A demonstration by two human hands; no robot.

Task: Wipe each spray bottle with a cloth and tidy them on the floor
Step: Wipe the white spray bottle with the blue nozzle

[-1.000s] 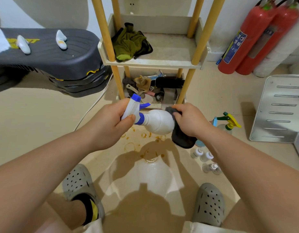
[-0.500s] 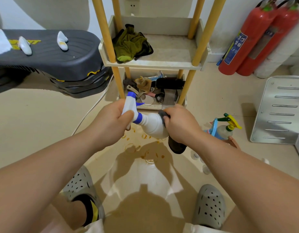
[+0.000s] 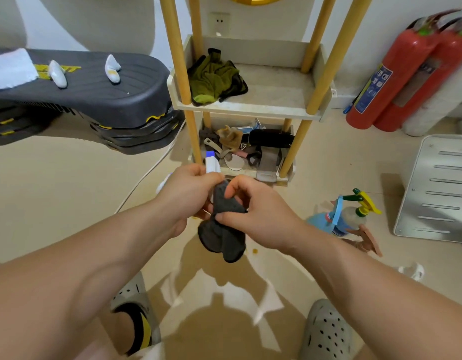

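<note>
Beige floor (image 3: pixel 69 203) carries the whole job. A shelf rack (image 3: pixel 250 107) on yellow posts stands at its far edge against the wall, and a ribbed metal panel (image 3: pixel 437 188) lies toward its right edge. Between the rack's front right post and that panel, a blue bottle (image 3: pixel 326 222) and a clear bottle (image 3: pixel 353 213) with a green and yellow trigger stand touching. They are likely grouped there as the tidy spot, or waiting their turn; I cannot tell which.

Both forearms reach in over the middle of the floor, so the work is held up in the air in front of the rack's bottom shelf, where every side can be reached.

The left hand (image 3: pixel 188 193) has its fingers curled round the white spray bottle (image 3: pixel 211 162). Only the white head with its blue tip shows above the knuckles, and a bit of the body shows past the wrist. That grip steadies the bottle for rubbing.

The right hand (image 3: pixel 261 216) pinches the grey cloth (image 3: pixel 222 229) between bent fingers and thumb. It seems to be bunching the cloth for a fresh face, with the loose end hanging below. Wiping of this bottle looks under way, and it has not yet been set down.
</note>
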